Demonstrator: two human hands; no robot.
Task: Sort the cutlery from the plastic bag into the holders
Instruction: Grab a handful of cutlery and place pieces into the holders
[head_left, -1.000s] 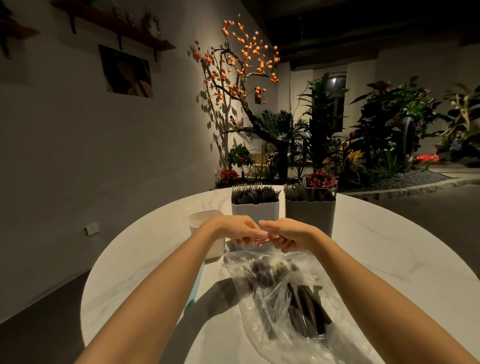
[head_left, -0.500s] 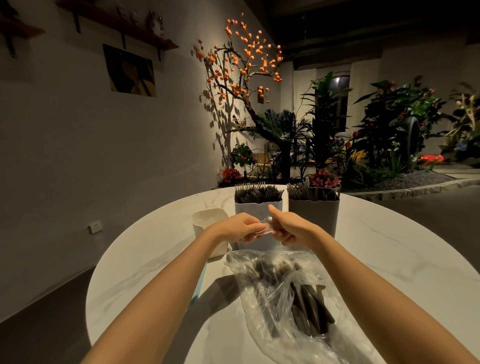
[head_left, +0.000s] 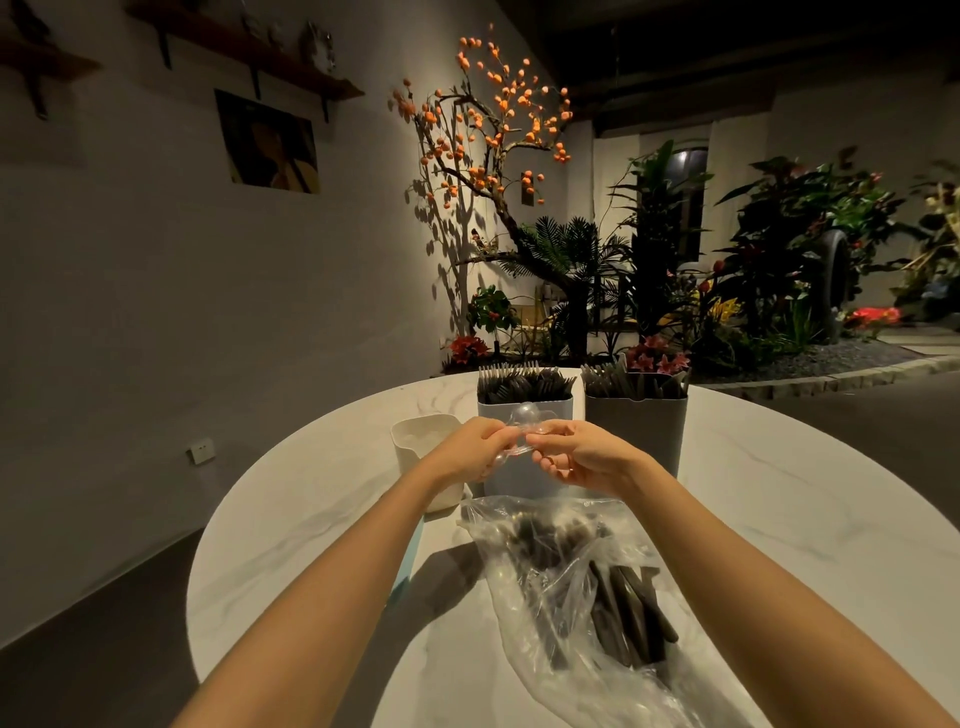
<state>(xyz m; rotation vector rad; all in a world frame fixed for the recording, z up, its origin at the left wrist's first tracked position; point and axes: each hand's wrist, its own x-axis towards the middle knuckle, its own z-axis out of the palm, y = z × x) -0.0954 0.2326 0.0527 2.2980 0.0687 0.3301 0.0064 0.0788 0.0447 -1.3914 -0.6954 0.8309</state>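
Since a second ago we have drawn our hands slightly apart, and the clear plastic spoons (head_left: 521, 432) between them now show a bowl sticking up above the knuckles, where before they were hidden in our grip. Our left hand (head_left: 474, 451) has its fingers (head_left: 497, 435) curled and pinching one side of the clear spoons; our right hand (head_left: 581, 457) pinches the other side with thumb and forefinger, the remaining fingers loosely curled below. How many clear spoons are in the bunch we cannot tell. We hold them above the counter (head_left: 291, 530), in front of the white holder (head_left: 524, 478), which is packed with dark cutlery standing upright. Just to its right stands a grey holder (head_left: 636, 431), likewise full of dark cutlery. To the left of the white one, partly behind our left wrist, sits a cream holder (head_left: 415, 441); what it contains we cannot make out. Nearer to us, between our forearms, the plastic bag (head_left: 545, 587) lies crumpled on the counter with its mouth towards the holders, and a bundle of dark cutlery (head_left: 631, 618) lies inside it. A thin pale blue edge (head_left: 402, 577) shows beside our left forearm. Beyond the counter are a tree with orange fruits (head_left: 488, 114) and leafy plants (head_left: 779, 249).
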